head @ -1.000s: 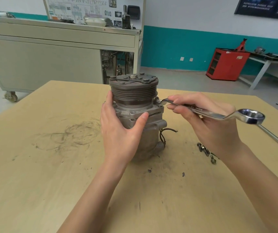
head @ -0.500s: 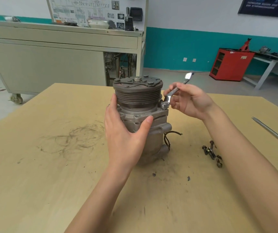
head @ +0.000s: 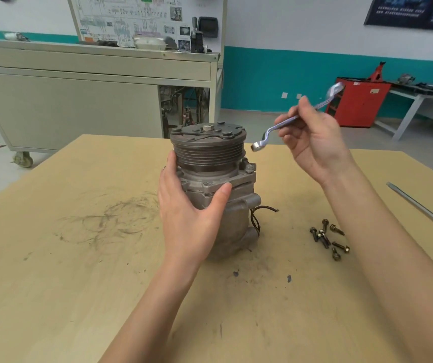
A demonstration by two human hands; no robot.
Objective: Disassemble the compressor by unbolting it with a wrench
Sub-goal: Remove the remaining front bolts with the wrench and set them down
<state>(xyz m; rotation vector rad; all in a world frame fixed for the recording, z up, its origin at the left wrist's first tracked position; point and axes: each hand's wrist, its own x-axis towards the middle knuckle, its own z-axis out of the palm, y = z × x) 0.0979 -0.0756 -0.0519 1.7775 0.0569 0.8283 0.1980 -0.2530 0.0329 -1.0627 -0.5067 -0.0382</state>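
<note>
Where the compressor stands: upright on the table, pulley end up, inside our left hand's grasp.
Left hand: wrapped round the housing below the pulley, thumb on the near flange, fingers hidden behind; we judge it steadies the body.
Right hand: raised beyond the left hand, on its thumb side, fingers curled round the wrench at mid-shank. The lower ring end hangs free, just above and beside the flange bolt, touching nothing.
Done, as we judge: several loose bolts lie clustered on the table beside our right forearm.
Left to do: that flange bolt sits at the corner nearest our right hand; the centre nut is on top; the housing is unsplit.
Edges: the table's far edge runs just behind the compressor; a long rod lies beyond our right forearm, toward the right edge.
Open room: nothing stands around our right hand to block a wrench swing; scuffed tabletop stretches wide outside our left hand.
</note>
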